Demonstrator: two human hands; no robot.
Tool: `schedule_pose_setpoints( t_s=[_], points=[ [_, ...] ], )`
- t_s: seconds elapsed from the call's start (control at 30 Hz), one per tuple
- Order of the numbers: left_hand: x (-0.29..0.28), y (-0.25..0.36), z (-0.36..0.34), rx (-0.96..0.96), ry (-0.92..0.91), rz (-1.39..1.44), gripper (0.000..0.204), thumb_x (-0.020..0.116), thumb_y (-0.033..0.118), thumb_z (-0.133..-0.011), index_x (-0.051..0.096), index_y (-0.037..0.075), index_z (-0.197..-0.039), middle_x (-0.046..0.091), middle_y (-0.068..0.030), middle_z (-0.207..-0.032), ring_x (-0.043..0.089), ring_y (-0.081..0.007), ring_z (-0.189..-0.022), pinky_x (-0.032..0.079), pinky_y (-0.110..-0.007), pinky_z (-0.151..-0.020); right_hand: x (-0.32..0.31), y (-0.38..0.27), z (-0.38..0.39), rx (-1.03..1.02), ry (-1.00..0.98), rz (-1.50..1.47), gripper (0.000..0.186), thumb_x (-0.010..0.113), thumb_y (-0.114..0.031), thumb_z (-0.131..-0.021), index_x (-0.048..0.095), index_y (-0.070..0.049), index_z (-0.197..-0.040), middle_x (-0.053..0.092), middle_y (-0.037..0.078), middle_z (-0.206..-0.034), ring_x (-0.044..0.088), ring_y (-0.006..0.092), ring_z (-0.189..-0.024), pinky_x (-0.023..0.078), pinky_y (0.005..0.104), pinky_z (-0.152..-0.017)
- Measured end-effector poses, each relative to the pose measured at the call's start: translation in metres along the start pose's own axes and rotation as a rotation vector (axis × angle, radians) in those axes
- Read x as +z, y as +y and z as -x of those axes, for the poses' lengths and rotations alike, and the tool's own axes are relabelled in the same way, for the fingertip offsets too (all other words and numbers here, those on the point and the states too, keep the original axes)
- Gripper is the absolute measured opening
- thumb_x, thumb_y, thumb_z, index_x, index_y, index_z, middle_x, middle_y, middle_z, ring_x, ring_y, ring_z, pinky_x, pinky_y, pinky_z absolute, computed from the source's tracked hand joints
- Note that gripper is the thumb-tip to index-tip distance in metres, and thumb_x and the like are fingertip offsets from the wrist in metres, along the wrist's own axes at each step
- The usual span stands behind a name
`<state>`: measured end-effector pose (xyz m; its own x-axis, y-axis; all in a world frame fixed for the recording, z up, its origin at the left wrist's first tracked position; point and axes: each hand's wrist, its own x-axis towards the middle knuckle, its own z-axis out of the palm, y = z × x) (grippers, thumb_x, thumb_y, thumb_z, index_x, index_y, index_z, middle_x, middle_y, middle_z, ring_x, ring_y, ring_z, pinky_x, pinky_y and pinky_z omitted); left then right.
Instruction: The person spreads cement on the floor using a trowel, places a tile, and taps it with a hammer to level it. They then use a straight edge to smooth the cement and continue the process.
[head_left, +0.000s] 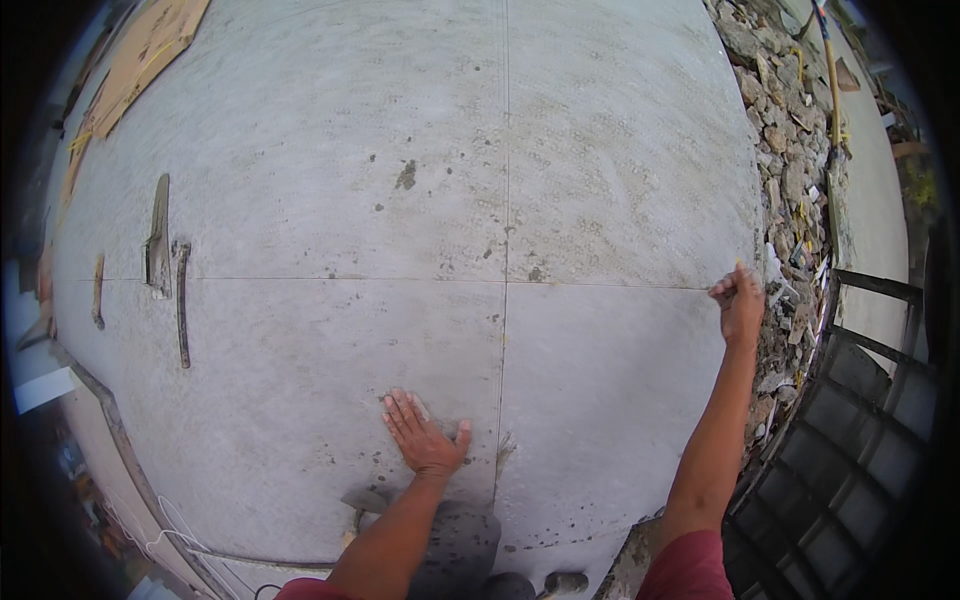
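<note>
The grey floor point(300, 220) spread out beneath the person, a thin line point(610, 286) running across it toward the right edge, joint or string, I couldn't say. The left hand point(425, 442) lay flat and empty, fingers splayed, on the near-left panel. The right hand point(740, 300) was bunched in a pinch near the line's end, beside the rubble point(780, 130); I couldn't tell what, if anything, it gripped. To my eye, good work there called for weight through that broad left palm, a light right wrist, fingertips squared to the line, and knuckles clear of the jagged stones.
</note>
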<state>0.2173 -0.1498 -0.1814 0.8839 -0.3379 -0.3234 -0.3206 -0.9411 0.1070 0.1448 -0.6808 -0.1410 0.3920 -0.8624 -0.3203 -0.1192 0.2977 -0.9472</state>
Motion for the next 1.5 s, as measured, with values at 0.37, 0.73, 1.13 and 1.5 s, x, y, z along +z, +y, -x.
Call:
schedule_pose_setpoints(
  t_s=[0.37, 0.73, 1.13, 1.5],
  points=[
    [0.001, 0.002, 0.0, -0.003, -0.023, 0.019, 0.104, 0.048, 0.06, -0.086, 0.011, -0.018, -0.144, 0.009, -0.0327, -0.155, 0.001, -0.0454, -0.146, 0.001, -0.056, -0.117, 0.192, 0.065, 0.122, -0.674, -0.443, 0.99, 0.012, 0.057, 0.0, -0.086, 0.063, 0.0, -0.097, 0.059, 0.013, -0.08, 0.061, 0.0317, -0.071, 0.051, 0.0386, -0.064],
    [-0.005, 0.002, 0.006, -0.025, -0.04, 0.012, 0.101, 0.048, 0.057, -0.086, 0.012, -0.016, -0.146, 0.006, -0.0299, -0.156, 0.0, -0.0426, -0.147, 0.001, -0.053, -0.118, 0.178, -0.002, 0.204, -0.374, -0.376, 0.641, 0.009, 0.057, -0.006, -0.087, 0.056, 0.0, -0.081, 0.058, 0.017, -0.079, 0.056, 0.0362, -0.067, 0.045, 0.0435, -0.061],
    [0.019, 0.001, -0.003, -0.054, 0.177, 0.082, 0.076, 0.042, 0.036, -0.093, 0.019, -0.009, -0.149, 0.009, -0.0196, -0.16, 0.003, -0.0328, -0.149, -0.001, -0.045, -0.121, -0.07, 0.102, 0.609, 0.341, -0.215, 1.384, 0.057, 0.051, -0.041, -0.094, 0.05, -0.001, -0.135, 0.049, 0.027, -0.136, 0.049, 0.0394, -0.124, 0.041, 0.0446, -0.103],
    [0.061, -0.006, -0.014, 0.036, 0.429, -0.071, 0.069, 0.033, 0.044, -0.099, 0.031, -0.006, -0.146, 0.02, -0.0181, -0.158, 0.013, -0.0307, -0.148, 0.007, -0.043, -0.12, -0.279, 0.207, 0.921, 0.507, 0.365, 1.126, 0.05, 0.066, -0.04, -0.088, 0.064, 0.007, -0.107, 0.066, 0.026, -0.101, 0.064, 0.0385, -0.097, 0.05, 0.0424, -0.084]
  ],
)
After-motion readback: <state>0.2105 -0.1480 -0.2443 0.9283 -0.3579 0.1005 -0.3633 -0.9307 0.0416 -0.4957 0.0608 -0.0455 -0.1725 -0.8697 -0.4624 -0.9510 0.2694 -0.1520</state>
